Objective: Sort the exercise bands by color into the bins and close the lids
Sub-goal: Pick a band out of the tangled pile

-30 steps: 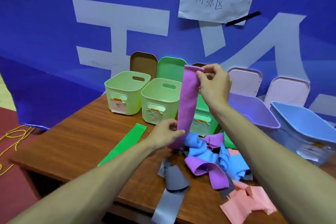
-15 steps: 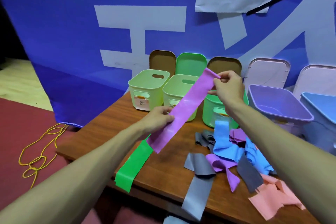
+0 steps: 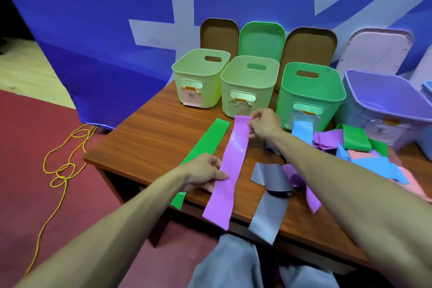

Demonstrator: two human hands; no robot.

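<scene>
- Purple band [image 3: 230, 170] lies stretched lengthwise on the wooden table [image 3: 152, 138], its near end hanging over the front edge.
- The right hand [image 3: 264, 124] pinches the band's far end, its grip narrow and closed on the strip, just in front of the bins.
- The left hand [image 3: 203, 174] pinches the band's left edge near the middle, thumb on top, its grip closed on the strip.
- A green band [image 3: 205, 142] lies flat just beside the purple one, on its left, partly under the left hand.
- A grey band [image 3: 268, 206] drapes over the table's front edge to the right, near a loose pile of bands [image 3: 364, 154] in purple, green, blue and pink.
- All open in a row at the back stand a pale green bin [image 3: 201, 77], a second pale green bin [image 3: 247, 86], a green bin [image 3: 311, 91] and a purple bin [image 3: 383, 100].
- Behind them, a brown lid [image 3: 218, 33], a green lid [image 3: 260, 37], a second brown lid [image 3: 308, 47] and a pale lid [image 3: 374, 51] stand upright against the blue banner [image 3: 93, 18].
- A yellow cord [image 3: 63, 166] trails across the red floor at left.
</scene>
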